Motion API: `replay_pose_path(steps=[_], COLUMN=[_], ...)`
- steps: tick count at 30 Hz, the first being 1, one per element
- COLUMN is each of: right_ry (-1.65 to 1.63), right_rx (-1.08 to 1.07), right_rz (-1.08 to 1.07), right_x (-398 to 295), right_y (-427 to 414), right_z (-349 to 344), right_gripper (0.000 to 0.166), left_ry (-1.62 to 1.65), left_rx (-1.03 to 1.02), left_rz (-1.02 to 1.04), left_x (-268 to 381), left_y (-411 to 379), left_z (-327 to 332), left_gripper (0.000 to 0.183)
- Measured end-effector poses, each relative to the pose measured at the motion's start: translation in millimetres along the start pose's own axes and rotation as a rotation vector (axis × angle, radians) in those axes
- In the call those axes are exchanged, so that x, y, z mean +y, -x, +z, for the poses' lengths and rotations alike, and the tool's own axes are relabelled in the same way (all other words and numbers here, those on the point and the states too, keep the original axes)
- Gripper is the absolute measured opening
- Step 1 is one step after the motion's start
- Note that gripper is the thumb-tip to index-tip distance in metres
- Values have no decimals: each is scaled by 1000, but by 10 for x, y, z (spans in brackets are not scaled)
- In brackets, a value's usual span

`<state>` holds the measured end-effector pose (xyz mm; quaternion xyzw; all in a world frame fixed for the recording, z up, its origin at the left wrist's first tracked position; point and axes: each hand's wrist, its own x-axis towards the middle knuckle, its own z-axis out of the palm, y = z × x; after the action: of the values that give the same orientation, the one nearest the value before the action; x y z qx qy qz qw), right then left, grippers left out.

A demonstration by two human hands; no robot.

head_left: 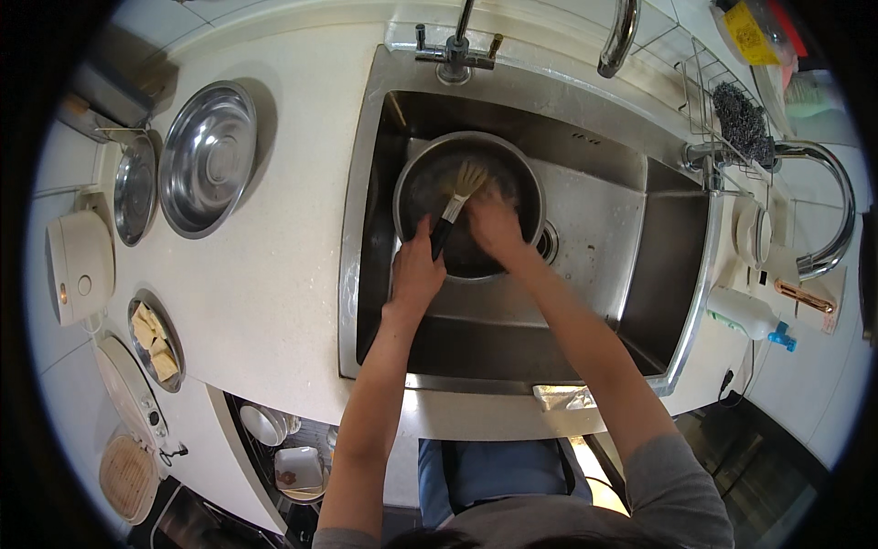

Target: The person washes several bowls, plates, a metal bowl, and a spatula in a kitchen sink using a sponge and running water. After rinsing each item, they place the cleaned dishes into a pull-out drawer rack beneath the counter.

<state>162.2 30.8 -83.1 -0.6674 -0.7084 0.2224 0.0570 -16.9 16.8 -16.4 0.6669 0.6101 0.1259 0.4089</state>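
Observation:
My left hand (418,267) is closed around the black handle of a flat bristle brush (466,184) with a metal ferrule. The brush's pale bristles are spread in clumps over a round metal basin (538,213). My right hand (492,218) is beside the bristles, inside the basin's rim, and is blurred; whether its fingers grip anything cannot be seen. The basin stands in a stainless steel sink (590,274), partly over the drain.
A large steel bowl (209,161) and a plate of pale food pieces (173,381) are on the left counter. A tap (454,62) rises behind the sink. A wire rack holding a steel scourer (741,123) and a white bottle (741,312) are at right. Below left, a drawer holds dishes (299,468).

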Motion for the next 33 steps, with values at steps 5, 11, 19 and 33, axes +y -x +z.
replay_pose_path(steps=[5,11,19,33], right_ry=[-190,-216,-320,-369], right_rx=[197,142,104,349], right_rz=[-96,-2,120,-12], right_x=[-277,-75,264,-215], right_y=[304,92,62,245], right_z=[139,21,144,-190], right_gripper=[27,28,28,41], left_ry=[-20,-55,-129,-188], left_rx=[-39,-73,-58,-84], left_rz=[-49,-99,65,117], left_x=[14,139,49,18], left_y=[-7,17,32,58], left_z=[-23,-45,14,33], left_gripper=[65,65,51,48])
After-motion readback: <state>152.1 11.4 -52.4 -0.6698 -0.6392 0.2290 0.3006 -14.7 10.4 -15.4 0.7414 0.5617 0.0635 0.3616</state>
